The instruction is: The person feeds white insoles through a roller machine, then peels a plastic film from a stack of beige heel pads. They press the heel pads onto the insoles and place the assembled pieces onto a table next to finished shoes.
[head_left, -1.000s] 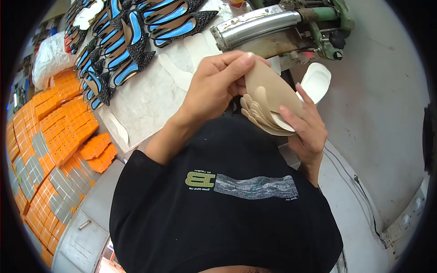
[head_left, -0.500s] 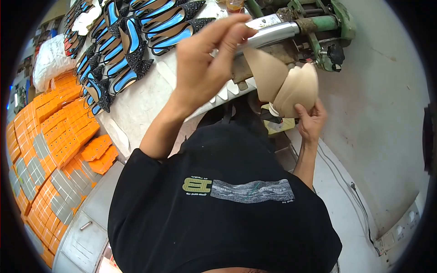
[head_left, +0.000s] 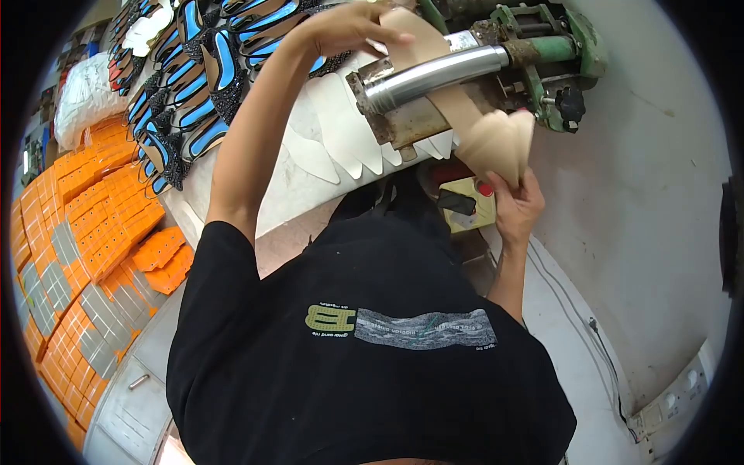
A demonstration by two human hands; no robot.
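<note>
At the far side of a shiny metal roller (head_left: 442, 76), my left hand (head_left: 349, 29) holds the end of a beige insole (head_left: 418, 39), its thumb lying on the surface. The beige material passes behind the roller and shows again on the near side. Below it, my right hand (head_left: 518, 208) grips a fanned stack of beige insoles (head_left: 500, 147) between thumb and fingers. The stack overlaps the near end of the piece at the roller. Several white insole-shaped pieces (head_left: 337, 128) lie on the table left of the roller.
Black sandals with blue insoles (head_left: 226, 66) crowd the table's far left. Orange boxes (head_left: 108, 225) are piled at the left. The roller's green machine frame (head_left: 554, 50) stands at the right. A yellow box with a red button (head_left: 473, 205) sits beneath the table edge.
My left hand has moved away and up from in front of the roller and now grips the insole's far end. The insole has gone behind the roller; my right hand has shifted slightly left.
</note>
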